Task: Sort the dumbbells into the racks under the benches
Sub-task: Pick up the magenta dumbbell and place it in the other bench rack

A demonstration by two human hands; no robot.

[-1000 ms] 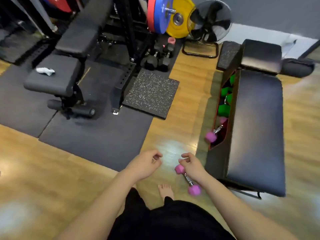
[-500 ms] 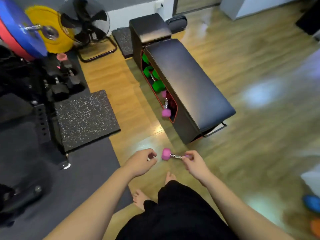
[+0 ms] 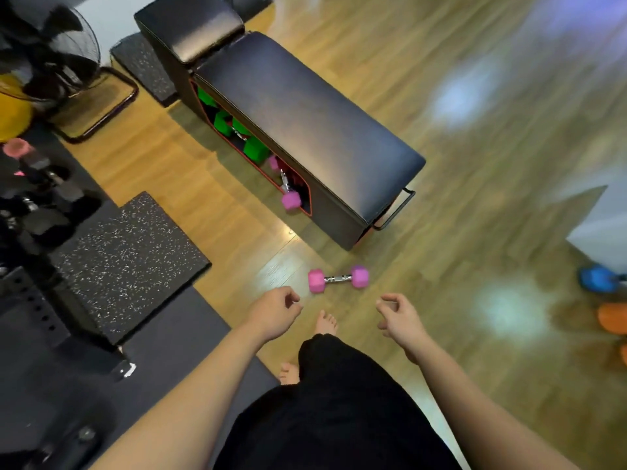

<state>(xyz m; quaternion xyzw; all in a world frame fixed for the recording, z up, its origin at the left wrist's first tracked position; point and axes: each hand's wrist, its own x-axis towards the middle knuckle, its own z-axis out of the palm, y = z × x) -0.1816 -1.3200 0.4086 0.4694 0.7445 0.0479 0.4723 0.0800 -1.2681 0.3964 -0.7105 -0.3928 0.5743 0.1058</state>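
Note:
A small pink dumbbell (image 3: 338,279) with a chrome handle lies on the wooden floor just ahead of my hands, held by neither. My right hand (image 3: 398,315) hovers to its lower right with loosely curled fingers and holds nothing. At the dumbbell's lower left, my left hand (image 3: 274,312) is loosely curled and empty too. The black bench (image 3: 305,123) stands ahead; the rack under it holds several green dumbbells (image 3: 256,149) and a second pink dumbbell (image 3: 287,191) whose near end sticks out of the opening.
A speckled rubber mat (image 3: 125,262) and dark dumbbells (image 3: 40,205) lie to the left, near a floor fan (image 3: 51,52). My bare foot (image 3: 325,322) is between my hands. A blue dumbbell (image 3: 599,279) and an orange object (image 3: 612,318) sit at the right edge.
My right hand held the pink dumbbell before; now the dumbbell is on the floor and the hand has let go. The view has swung towards the right.

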